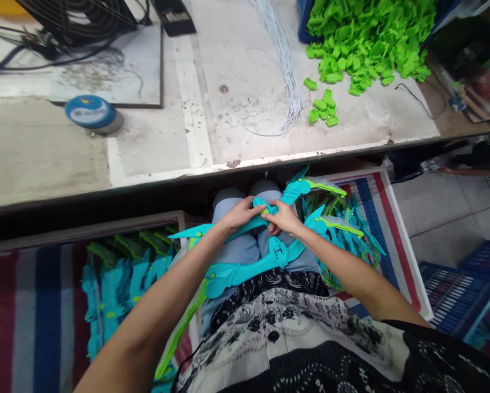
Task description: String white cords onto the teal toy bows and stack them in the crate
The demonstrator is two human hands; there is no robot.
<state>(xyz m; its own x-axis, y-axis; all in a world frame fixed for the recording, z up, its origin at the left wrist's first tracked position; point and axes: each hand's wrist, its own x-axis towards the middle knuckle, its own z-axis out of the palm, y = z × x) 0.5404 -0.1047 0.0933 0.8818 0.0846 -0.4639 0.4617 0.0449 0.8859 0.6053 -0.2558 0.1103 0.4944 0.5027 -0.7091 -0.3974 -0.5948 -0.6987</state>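
Observation:
Over my lap, both hands meet on a turquoise plastic toy bow [297, 188] with lime-green trim. My left hand [240, 213] is closed around the bow's middle grip. My right hand [283, 217] pinches the same middle part from the other side, fingers pressed together. A small green piece [265, 210] shows between my fingertips. A second turquoise bow [245, 270] lies across my thighs below the hands.
A striped bag [382, 204] at my right holds several turquoise bows [343, 229]; another pile [122, 278] fills a bag at my left. On the workbench [228, 120] lie green plastic pieces [363, 38], white strings [288, 65] and a blue tape roll [91, 112]. Blue crates [461, 284] stand at right.

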